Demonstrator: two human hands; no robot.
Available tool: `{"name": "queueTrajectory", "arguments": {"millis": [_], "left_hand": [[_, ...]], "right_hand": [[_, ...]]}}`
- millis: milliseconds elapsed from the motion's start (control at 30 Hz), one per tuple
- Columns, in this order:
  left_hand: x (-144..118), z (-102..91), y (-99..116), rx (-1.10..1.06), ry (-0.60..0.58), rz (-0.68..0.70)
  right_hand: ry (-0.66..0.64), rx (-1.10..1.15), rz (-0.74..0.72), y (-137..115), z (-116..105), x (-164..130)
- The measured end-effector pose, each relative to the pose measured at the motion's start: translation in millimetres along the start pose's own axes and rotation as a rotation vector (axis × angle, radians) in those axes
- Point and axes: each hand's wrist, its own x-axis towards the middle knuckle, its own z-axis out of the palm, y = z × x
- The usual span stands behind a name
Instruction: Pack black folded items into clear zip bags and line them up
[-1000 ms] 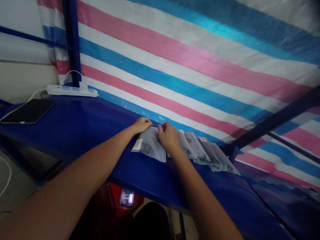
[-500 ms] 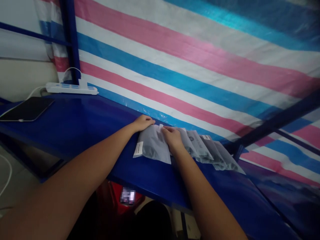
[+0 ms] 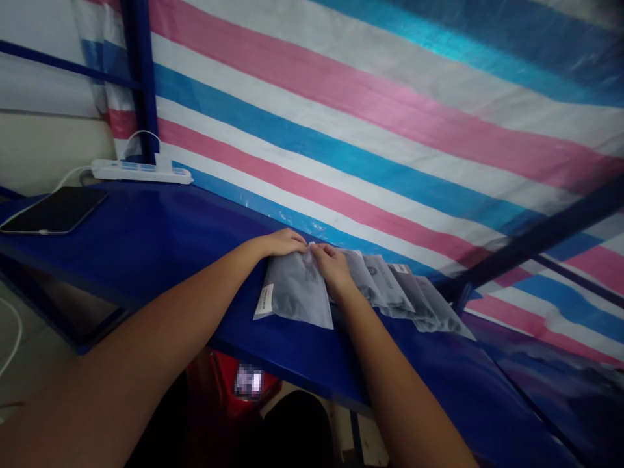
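A frosted plastic bag (image 3: 298, 296) with dark contents lies on the blue table (image 3: 195, 234), a white label at its lower left corner. My left hand (image 3: 284, 243) is closed on the bag's far edge, fingertips near its middle. Right beside it, my right hand (image 3: 331, 263) pinches the same edge close to a small pale tab, probably the zip slider. The two hands almost meet there. To the right, a row of similar frosted bags (image 3: 397, 289) overlaps like shingles, some with dark print.
A white power strip (image 3: 141, 171) and a black tablet (image 3: 56, 209) with a cable rest at the table's left. Striped plastic sheeting (image 3: 312, 136) hangs behind, with blue frame posts (image 3: 141, 84). Below the front edge is a red stool (image 3: 229, 383) with a phone-like object (image 3: 249, 381).
My left hand has moved right along the bag's edge, closer to my right hand, which shifted slightly left. The bag's near end has come a little toward me.
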Motion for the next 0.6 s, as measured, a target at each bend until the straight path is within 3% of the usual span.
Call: {"name": "queueTrajectory", "arguments": {"millis": [133, 400, 600], "left_hand": [[-5, 1.0, 11, -0.076, -0.038, 0.005], [-7, 2.7, 14, -0.129, 0.031, -0.002], [-8, 2.7, 13, -0.043, 0.038, 0.064]], "right_hand": [[-0.026, -0.053, -0.033, -4, 0, -2], [0.001, -0.105, -0.071, -11, -2, -6], [-0.029, -0.072, -0.037, -9, -2, -5]]}}
